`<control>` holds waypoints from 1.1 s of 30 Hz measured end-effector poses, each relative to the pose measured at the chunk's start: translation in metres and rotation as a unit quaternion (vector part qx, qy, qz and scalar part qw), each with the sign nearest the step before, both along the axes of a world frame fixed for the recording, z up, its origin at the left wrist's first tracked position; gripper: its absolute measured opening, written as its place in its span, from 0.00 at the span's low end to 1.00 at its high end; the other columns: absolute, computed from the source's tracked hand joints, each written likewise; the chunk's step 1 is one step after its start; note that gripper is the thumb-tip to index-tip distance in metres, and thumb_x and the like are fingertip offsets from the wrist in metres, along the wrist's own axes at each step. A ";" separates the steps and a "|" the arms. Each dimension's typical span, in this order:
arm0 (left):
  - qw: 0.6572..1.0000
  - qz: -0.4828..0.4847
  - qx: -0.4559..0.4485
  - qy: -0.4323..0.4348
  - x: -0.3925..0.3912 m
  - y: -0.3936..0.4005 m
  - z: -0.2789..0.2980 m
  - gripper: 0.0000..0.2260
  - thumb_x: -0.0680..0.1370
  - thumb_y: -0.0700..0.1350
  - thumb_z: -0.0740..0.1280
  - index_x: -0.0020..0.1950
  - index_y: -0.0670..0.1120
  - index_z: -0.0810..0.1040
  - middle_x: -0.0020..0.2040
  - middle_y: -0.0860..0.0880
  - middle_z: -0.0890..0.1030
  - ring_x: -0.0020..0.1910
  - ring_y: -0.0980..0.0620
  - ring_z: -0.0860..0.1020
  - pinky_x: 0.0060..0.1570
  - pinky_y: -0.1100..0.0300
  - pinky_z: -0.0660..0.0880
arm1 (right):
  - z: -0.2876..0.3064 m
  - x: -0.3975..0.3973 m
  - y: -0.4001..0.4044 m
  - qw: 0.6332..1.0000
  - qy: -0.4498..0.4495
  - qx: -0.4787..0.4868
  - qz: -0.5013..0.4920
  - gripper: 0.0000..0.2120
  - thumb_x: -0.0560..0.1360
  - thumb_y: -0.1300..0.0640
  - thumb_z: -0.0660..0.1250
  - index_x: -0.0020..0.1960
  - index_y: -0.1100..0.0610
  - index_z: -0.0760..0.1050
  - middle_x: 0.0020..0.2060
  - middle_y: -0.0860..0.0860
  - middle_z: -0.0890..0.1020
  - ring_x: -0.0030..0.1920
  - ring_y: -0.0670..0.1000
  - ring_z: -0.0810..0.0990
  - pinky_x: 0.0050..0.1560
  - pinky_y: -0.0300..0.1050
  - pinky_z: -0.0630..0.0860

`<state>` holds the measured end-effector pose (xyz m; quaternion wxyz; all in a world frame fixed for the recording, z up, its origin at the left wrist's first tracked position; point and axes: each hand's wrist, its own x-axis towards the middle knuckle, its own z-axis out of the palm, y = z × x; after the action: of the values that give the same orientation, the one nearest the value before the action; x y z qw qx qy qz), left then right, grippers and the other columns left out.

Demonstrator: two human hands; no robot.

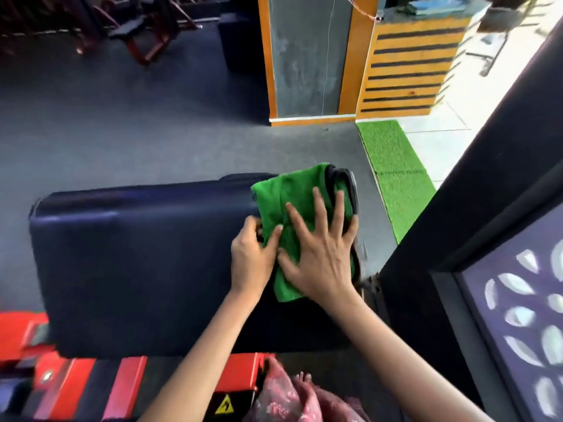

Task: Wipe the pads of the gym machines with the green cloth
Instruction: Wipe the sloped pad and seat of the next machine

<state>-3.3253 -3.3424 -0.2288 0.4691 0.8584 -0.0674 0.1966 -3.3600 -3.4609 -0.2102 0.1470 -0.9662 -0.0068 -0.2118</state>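
A wide dark navy pad (pixel 137 263) of a gym machine fills the middle of the view. The green cloth (pixel 283 193) lies crumpled on the pad's right end, reaching over its far edge. My right hand (pixel 320 254) lies flat on the cloth with fingers spread and presses it onto the pad. My left hand (pixel 251 257) sits just left of it, fingers curled, pinching the cloth's left edge.
The machine's red frame (pixel 76 382) with a yellow warning sticker runs below the pad. A dark upright panel (pixel 475 208) stands close on the right. An orange-edged pillar (pixel 307 56), a strip of green turf (pixel 396 178) and other machines (pixel 146 32) lie beyond on the grey floor.
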 end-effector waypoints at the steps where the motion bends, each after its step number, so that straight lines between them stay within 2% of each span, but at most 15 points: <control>1: 1.000 0.004 0.008 0.014 -0.003 0.002 0.002 0.10 0.75 0.45 0.71 0.42 0.43 0.72 0.34 0.53 0.74 0.31 0.56 0.74 0.33 0.63 0.70 | -0.003 -0.001 -0.003 1.000 0.012 -0.008 -0.005 0.34 0.65 0.39 0.59 0.71 0.46 0.67 0.74 0.58 0.60 0.74 0.68 0.51 0.63 0.77 0.56; 3: 0.998 -0.002 0.046 0.036 -0.001 0.001 0.009 0.12 0.76 0.49 0.70 0.43 0.43 0.71 0.34 0.50 0.77 0.33 0.46 0.77 0.33 0.54 0.73 | -0.003 0.004 -0.008 0.999 0.027 -0.015 -0.021 0.35 0.65 0.35 0.58 0.71 0.46 0.67 0.74 0.57 0.60 0.74 0.70 0.50 0.63 0.78 0.55; 6: 0.988 0.009 0.149 0.047 0.004 0.009 0.026 0.16 0.78 0.57 0.63 0.44 0.44 0.76 0.35 0.43 0.80 0.39 0.39 0.79 0.34 0.53 0.69 | -0.002 0.009 0.003 0.998 0.041 -0.028 -0.050 0.40 0.64 0.29 0.54 0.70 0.49 0.68 0.74 0.59 0.60 0.73 0.72 0.50 0.62 0.78 0.53; 9: 0.978 0.067 0.183 -0.067 0.022 0.026 0.044 0.21 0.78 0.60 0.59 0.37 0.44 0.74 0.35 0.44 0.80 0.38 0.40 0.79 0.33 0.58 0.63 | -0.005 0.017 0.015 0.996 0.031 -0.042 -0.072 0.43 0.63 0.24 0.54 0.70 0.50 0.67 0.73 0.61 0.61 0.72 0.73 0.51 0.62 0.79 0.51; 11: 0.975 0.078 0.172 -0.118 0.042 0.037 0.055 0.21 0.77 0.59 0.57 0.41 0.43 0.77 0.39 0.46 0.80 0.41 0.43 0.78 0.37 0.57 0.67 | -0.010 0.018 0.015 0.997 0.011 -0.054 -0.060 0.40 0.64 0.27 0.60 0.71 0.47 0.65 0.73 0.60 0.61 0.72 0.72 0.52 0.62 0.78 0.51; 13: 0.973 0.057 0.212 -0.073 0.071 0.050 0.061 0.22 0.76 0.59 0.56 0.49 0.43 0.78 0.49 0.45 0.80 0.51 0.43 0.76 0.50 0.53 0.70 | -0.019 0.013 0.012 0.997 -0.010 -0.070 -0.037 0.39 0.65 0.32 0.65 0.72 0.44 0.62 0.73 0.58 0.61 0.72 0.69 0.54 0.64 0.76 0.53; 15: 0.962 0.035 0.270 0.023 0.086 0.060 0.063 0.23 0.78 0.60 0.57 0.57 0.44 0.79 0.57 0.44 0.79 0.59 0.43 0.75 0.59 0.51 0.66 | -0.029 0.002 0.004 0.993 -0.035 -0.109 -0.006 0.38 0.65 0.34 0.66 0.72 0.42 0.60 0.73 0.57 0.62 0.71 0.68 0.57 0.64 0.74 0.53; 17: 0.947 0.041 0.308 0.076 0.089 0.064 0.060 0.20 0.80 0.59 0.57 0.57 0.47 0.80 0.57 0.45 0.81 0.58 0.43 0.76 0.58 0.53 0.67 | -0.038 -0.006 -0.008 0.988 -0.060 -0.143 0.014 0.37 0.64 0.35 0.64 0.72 0.41 0.61 0.73 0.55 0.62 0.70 0.67 0.59 0.64 0.72 0.55; 22: 0.951 0.071 0.297 0.046 0.085 0.063 0.058 0.20 0.79 0.60 0.58 0.54 0.48 0.82 0.53 0.45 0.83 0.55 0.43 0.77 0.56 0.54 0.68 | -0.020 0.012 -0.008 0.993 -0.061 -0.091 -0.050 0.35 0.67 0.33 0.56 0.72 0.41 0.63 0.71 0.54 0.66 0.69 0.65 0.61 0.60 0.72 0.64; 25: 0.951 0.076 0.296 0.044 0.088 0.064 0.055 0.21 0.79 0.61 0.57 0.53 0.48 0.82 0.53 0.45 0.83 0.55 0.43 0.77 0.55 0.54 0.68 | -0.016 0.022 0.005 0.993 -0.056 -0.081 -0.068 0.33 0.69 0.31 0.53 0.72 0.40 0.65 0.70 0.56 0.68 0.67 0.66 0.62 0.61 0.71 0.63; 28: 0.949 0.072 0.303 0.041 0.093 0.064 0.052 0.22 0.79 0.61 0.57 0.54 0.48 0.82 0.54 0.45 0.82 0.56 0.43 0.76 0.54 0.54 0.67 | -0.033 0.019 0.000 0.983 -0.115 -0.141 -0.024 0.31 0.71 0.31 0.53 0.71 0.40 0.65 0.70 0.55 0.69 0.68 0.65 0.63 0.62 0.68 0.57; 30: 0.949 0.070 0.305 0.036 0.095 0.065 0.049 0.22 0.79 0.61 0.56 0.54 0.47 0.82 0.54 0.45 0.82 0.57 0.44 0.76 0.54 0.55 0.67 | -0.047 0.011 -0.011 0.972 -0.151 -0.180 0.012 0.31 0.70 0.32 0.55 0.71 0.40 0.64 0.70 0.54 0.69 0.67 0.65 0.64 0.62 0.68 0.59; 33: 0.949 0.078 0.303 0.028 0.098 0.066 0.045 0.22 0.79 0.61 0.56 0.54 0.47 0.81 0.54 0.45 0.82 0.56 0.44 0.76 0.54 0.55 0.67 | -0.047 0.009 -0.021 0.972 -0.159 -0.171 -0.018 0.32 0.68 0.33 0.56 0.71 0.40 0.65 0.69 0.53 0.70 0.65 0.64 0.66 0.60 0.66 0.62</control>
<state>-3.2273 -3.2764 -0.1836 0.1718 0.9678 -0.0435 0.1787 -3.3511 -3.4821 -0.2568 -0.0276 -0.9310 -0.0484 -0.3608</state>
